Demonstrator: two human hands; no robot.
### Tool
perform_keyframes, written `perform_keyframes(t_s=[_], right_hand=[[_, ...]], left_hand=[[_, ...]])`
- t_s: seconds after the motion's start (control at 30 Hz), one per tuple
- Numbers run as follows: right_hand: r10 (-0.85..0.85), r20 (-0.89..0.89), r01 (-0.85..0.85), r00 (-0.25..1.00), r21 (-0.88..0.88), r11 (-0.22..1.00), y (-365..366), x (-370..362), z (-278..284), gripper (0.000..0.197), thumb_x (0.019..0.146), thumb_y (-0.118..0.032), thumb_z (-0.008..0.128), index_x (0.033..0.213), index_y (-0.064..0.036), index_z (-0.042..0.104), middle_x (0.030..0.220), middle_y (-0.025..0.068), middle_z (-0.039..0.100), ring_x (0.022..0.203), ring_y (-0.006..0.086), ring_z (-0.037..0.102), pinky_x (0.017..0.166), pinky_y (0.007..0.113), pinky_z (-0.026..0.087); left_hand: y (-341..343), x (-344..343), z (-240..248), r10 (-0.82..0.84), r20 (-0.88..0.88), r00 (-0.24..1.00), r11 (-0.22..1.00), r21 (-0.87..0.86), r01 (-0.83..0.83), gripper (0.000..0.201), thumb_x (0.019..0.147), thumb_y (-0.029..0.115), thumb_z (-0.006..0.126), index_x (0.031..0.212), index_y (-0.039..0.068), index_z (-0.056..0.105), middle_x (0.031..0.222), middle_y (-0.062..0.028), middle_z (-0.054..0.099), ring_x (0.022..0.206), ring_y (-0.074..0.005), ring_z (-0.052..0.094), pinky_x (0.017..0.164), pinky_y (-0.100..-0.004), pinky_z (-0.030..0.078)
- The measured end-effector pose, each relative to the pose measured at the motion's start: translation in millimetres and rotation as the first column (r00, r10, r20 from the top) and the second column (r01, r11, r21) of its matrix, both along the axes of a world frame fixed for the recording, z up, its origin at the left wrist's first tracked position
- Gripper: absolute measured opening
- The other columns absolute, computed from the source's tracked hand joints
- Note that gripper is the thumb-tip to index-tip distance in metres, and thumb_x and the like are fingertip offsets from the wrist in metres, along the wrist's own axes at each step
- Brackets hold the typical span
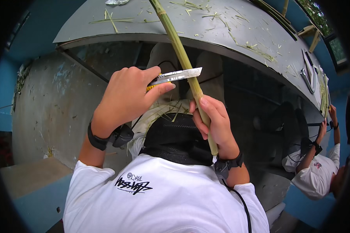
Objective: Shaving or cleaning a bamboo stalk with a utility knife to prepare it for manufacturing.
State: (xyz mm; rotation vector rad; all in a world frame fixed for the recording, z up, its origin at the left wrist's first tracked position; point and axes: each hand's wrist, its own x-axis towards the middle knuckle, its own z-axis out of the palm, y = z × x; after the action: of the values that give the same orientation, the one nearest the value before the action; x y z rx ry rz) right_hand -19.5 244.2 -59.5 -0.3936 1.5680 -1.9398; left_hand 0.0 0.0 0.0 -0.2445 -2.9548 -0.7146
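My left hand (130,91) is closed around a utility knife (171,77) with yellow on its handle and its blade extended to the right. The blade crosses a long green-yellow bamboo stalk (179,48); whether it touches the surface I cannot tell. My right hand (212,118) grips the lower part of this stalk, fingers wrapped around it. The stalk slants from near my waist up past the table edge, and its far end runs out of view. Thin green shavings (175,110) lie on my lap, over a black cloth (175,132).
A grey table (136,27) curves ahead, strewn with plant shavings (256,50). Metal tools (309,73) lie at its right end. On the right, a co-worker (317,163) in a white shirt handles green strips (323,93). Bamboo pieces (315,40) stand by the window.
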Motion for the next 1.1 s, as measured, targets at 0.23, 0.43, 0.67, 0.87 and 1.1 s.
perform_keyframes(t_s=[0.23,0.43,0.67,0.87,1.1], right_hand=[[-0.02,0.004,0.02,1.0,-0.027,0.999,-9.6,-5.8,5.8,0.044,0.11,-0.039,0.041,0.095,-0.0029,0.06,0.049,-0.0012,0.043,0.037,0.006,0.034,0.037,0.023,0.032],[-0.029,-0.02,0.029,0.999,-0.003,1.0,-4.5,-11.4,7.6,0.044,0.109,-0.04,0.042,0.094,-0.0028,0.061,0.049,-0.0013,0.043,0.037,0.0057,0.034,0.037,0.022,0.033],[0.105,0.073,-0.115,0.992,0.15,0.982,16.8,18.9,15.0,0.042,0.109,-0.039,0.046,0.093,-0.0035,0.062,0.05,-0.0027,0.044,0.038,0.0046,0.034,0.039,0.022,0.032],[0.095,0.066,-0.106,0.993,0.195,0.975,17.2,17.7,20.8,0.04,0.107,-0.036,0.048,0.09,-0.0037,0.062,0.051,-0.0034,0.045,0.039,0.0042,0.035,0.039,0.022,0.032],[0.059,-0.026,-0.056,0.998,0.103,0.993,12.8,4.4,16.1,0.039,0.108,-0.036,0.048,0.092,-0.0034,0.062,0.05,-0.0032,0.044,0.039,0.004,0.036,0.039,0.022,0.032]], left_hand=[[-8.1,-16.0,12.5,-0.009,-0.014,1.0,0.999,-0.049,0.008,0.054,0.097,0.051,0.064,0.078,0.002,0.055,0.058,-0.0171,0.046,0.057,-0.0396,0.047,0.055,-0.0449,0.035],[-8.3,-29.6,12.2,0.005,-0.121,0.993,0.991,-0.134,-0.021,0.051,0.098,0.051,0.063,0.082,0.003,0.061,0.058,-0.0172,0.051,0.058,-0.0408,0.053,0.055,-0.0465,0.039],[-82.0,-51.5,22.6,0.443,-0.367,0.818,0.79,-0.271,-0.55,0.06,0.102,0.06,0.05,0.09,0.003,0.066,0.076,-0.022,0.067,0.081,-0.0464,0.067,0.069,-0.0519,0.051],[-136.6,-19.8,49.5,0.604,-0.521,0.603,0.717,0.024,-0.697,0.064,0.101,0.063,0.051,0.09,0.001,0.062,0.067,-0.0172,0.058,0.066,-0.0395,0.057,0.064,-0.0458,0.046],[-47.1,-2.0,32.4,0.276,-0.291,0.916,0.958,0.002,-0.288,0.051,0.098,0.048,0.066,0.083,0.001,0.055,0.06,-0.0139,0.046,0.055,-0.0329,0.045,0.054,-0.0403,0.036]])
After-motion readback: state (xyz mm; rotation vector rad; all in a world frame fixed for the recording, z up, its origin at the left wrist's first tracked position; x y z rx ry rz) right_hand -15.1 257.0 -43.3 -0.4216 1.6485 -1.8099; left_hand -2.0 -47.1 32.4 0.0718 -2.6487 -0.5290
